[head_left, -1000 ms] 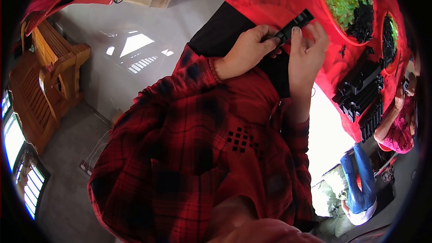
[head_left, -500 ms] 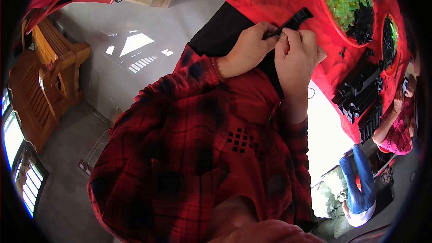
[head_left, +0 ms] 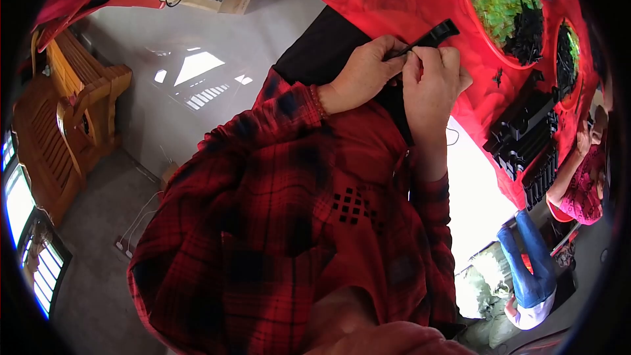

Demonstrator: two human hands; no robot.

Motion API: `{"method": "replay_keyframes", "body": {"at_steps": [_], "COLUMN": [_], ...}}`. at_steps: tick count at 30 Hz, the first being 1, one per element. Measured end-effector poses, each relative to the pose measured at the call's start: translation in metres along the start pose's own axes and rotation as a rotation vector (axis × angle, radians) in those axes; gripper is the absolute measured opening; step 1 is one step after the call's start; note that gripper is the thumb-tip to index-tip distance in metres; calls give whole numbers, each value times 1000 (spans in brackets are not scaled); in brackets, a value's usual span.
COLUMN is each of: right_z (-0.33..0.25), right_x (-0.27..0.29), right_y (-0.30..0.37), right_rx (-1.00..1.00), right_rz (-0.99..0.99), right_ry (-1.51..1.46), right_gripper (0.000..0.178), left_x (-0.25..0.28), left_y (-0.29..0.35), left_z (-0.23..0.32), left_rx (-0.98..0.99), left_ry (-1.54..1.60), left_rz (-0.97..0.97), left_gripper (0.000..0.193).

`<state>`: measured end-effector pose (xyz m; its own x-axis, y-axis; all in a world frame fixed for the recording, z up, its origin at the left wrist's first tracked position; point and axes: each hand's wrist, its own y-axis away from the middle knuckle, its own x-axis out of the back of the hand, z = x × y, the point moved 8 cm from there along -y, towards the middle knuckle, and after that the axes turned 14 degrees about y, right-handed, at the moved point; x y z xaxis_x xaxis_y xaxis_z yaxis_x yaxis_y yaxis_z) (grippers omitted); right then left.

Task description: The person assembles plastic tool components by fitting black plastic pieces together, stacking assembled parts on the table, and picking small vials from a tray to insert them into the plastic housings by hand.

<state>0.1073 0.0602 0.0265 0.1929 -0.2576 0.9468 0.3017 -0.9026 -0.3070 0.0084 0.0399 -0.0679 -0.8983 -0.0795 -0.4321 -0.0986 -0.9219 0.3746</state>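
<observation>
Above the edge of the red-covered table, a slim black plastic part (head_left: 439,33) with a wider, box-like end is held between my two hands. My left hand (head_left: 363,72) pinches its near end between thumb and fingers. Close against it, my right hand (head_left: 434,85) grips the same part with bent fingers, and the box-like end sticks out beyond them to the upper right. The fingers partly cover the near end, so any small piece there cannot be made out.
A red basin (head_left: 465,10) with green and black pieces stands on the red tablecloth (head_left: 394,0). Beyond it is a smaller basin (head_left: 564,100). Black plastic parts (head_left: 526,125) lie in rows at the right. Two other people sit there. A wooden bench (head_left: 56,138) stands left.
The black part has turned slightly in my fingers, its box-like end now lower and more twisted. My hands have barely shifted. The co-workers at the right have moved a little.
</observation>
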Motion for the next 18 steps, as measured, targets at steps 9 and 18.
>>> {"method": "replay_keyframes", "body": {"at_steps": [9, 18], "right_z": [12, 12], "right_x": [-4, -2], "right_y": [5, 3], "right_rx": [-104, -112], "right_rz": [-24, -44], "right_ry": [-24, -29], "right_gripper": [8, 15], "left_x": [-5, -9], "left_y": [-3, 2], "left_z": [-1, 23], "left_rx": [6, -158], "left_ry": [-45, -457], "left_rz": [-72, 2], "left_gripper": [23, 23]}}
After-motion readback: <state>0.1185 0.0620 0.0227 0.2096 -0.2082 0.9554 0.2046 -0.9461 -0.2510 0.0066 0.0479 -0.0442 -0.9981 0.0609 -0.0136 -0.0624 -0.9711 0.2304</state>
